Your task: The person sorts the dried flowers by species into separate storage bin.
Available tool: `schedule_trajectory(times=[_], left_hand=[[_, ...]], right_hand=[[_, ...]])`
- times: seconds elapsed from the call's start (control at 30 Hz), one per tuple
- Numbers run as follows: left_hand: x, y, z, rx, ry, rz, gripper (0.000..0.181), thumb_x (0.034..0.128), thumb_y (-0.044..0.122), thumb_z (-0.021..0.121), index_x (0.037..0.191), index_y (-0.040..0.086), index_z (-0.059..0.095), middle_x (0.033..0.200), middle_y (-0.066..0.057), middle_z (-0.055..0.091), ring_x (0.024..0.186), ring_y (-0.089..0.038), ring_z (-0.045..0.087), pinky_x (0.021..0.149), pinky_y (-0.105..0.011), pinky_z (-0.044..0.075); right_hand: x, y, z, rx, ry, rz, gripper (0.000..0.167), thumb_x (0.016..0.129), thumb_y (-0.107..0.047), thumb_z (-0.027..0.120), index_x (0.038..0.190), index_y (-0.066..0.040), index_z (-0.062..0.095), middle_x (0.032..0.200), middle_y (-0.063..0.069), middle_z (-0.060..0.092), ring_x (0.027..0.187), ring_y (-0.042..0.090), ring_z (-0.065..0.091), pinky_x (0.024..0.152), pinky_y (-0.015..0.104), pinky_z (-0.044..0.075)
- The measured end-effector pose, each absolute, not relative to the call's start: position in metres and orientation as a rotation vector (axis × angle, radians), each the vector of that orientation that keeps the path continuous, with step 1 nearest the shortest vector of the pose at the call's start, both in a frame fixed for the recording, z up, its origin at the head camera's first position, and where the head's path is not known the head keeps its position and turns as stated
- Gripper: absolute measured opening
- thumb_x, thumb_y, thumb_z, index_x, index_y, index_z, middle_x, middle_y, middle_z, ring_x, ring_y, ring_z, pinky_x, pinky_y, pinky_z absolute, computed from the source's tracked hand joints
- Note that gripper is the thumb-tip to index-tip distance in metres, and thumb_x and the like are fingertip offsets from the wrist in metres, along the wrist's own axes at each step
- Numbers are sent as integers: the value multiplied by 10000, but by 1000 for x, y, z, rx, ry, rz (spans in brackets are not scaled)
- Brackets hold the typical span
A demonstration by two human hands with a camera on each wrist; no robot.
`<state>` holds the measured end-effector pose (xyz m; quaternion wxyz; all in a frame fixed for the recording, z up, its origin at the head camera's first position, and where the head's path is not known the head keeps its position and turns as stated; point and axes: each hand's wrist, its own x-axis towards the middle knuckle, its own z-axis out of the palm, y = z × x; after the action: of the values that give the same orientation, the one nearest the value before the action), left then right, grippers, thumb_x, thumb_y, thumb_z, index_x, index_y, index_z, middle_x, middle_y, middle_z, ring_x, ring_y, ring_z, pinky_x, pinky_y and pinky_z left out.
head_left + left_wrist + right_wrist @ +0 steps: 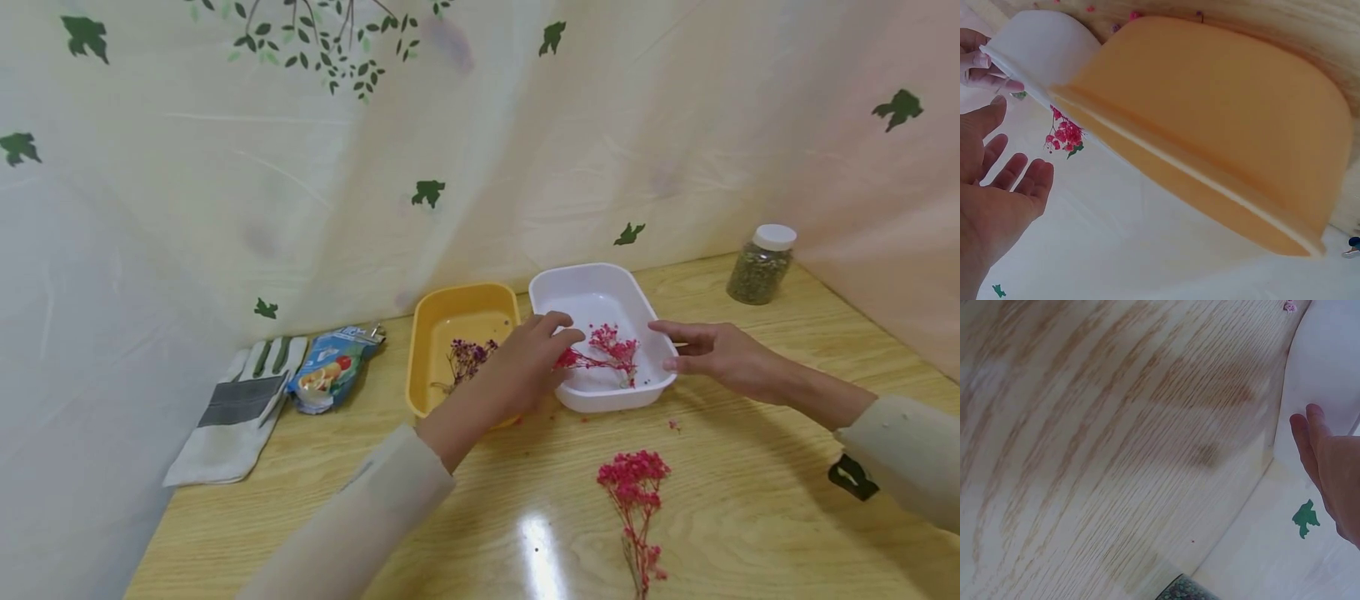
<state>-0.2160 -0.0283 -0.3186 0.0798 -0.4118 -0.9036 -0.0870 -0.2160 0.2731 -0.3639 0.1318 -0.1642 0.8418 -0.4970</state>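
My left hand [530, 360] hovers over the near left side of a white plastic tray [611, 402], with its fingers loosely bent. In the left wrist view that hand [1004, 187] holds nothing. Inside the tray lie sprigs of pink dried flowers [617, 346], partly hidden by the left hand. My right hand [723, 358] is at the tray's right side, fingers nearly straight. Its fingertips [1314, 415] reach the tray's outer wall in the right wrist view. Next to the white tray stands a yellow tray [420, 333] with purple dried flowers [468, 358].
A pink flower bunch [635, 492] lies on the wooden table [465, 517] at the front. At the left are striped gloves [236, 412] and a blue packet [333, 367]. A white-lidded jar [759, 271] stands back right. A leaf-patterned curtain [480, 125] hangs behind.
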Motion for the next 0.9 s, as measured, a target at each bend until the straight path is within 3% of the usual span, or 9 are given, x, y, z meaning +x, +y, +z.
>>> schedule_trajectory(times=[0.17, 0.5, 0.77, 0.9], left_hand=[[-204, -38, -322, -1309, -2595, -285, 427, 883, 205, 713, 1275, 112, 570, 1315, -94, 523, 1189, -247, 514, 986, -353, 451], [-183, -48, -332, -1434, -2380, -373, 447, 849, 193, 750, 1254, 105, 582, 1264, -81, 575, 1179, -232, 538, 1000, -337, 443], [-171, -46, -332, -1513, -2356, -369, 428, 875, 225, 722, 1257, 102, 573, 1272, -69, 565, 1191, -204, 530, 1021, -307, 420], [-166, -42, -334, -1557, -2360, -396, 477, 843, 215, 755, 1265, 89, 572, 1276, -73, 560, 1202, -201, 518, 1050, -293, 386]], right_hand=[[-217, 274, -364, -480, 2447, -1432, 611, 950, -189, 618, 1466, 0, 351, 1498, 287, 286, 1257, 446, 453, 918, 344, 504], [-217, 275, -365, -473, 2465, -1403, 611, 952, -205, 615, 1473, -21, 353, 1497, 284, 293, 1262, 436, 453, 927, 383, 498], [-216, 274, -364, -482, 2443, -1433, 610, 953, -189, 612, 1467, 4, 346, 1488, 289, 305, 1254, 437, 456, 911, 337, 509], [-216, 273, -365, -490, 2429, -1454, 610, 956, -180, 608, 1467, 14, 337, 1482, 291, 314, 1248, 421, 463, 892, 264, 504]])
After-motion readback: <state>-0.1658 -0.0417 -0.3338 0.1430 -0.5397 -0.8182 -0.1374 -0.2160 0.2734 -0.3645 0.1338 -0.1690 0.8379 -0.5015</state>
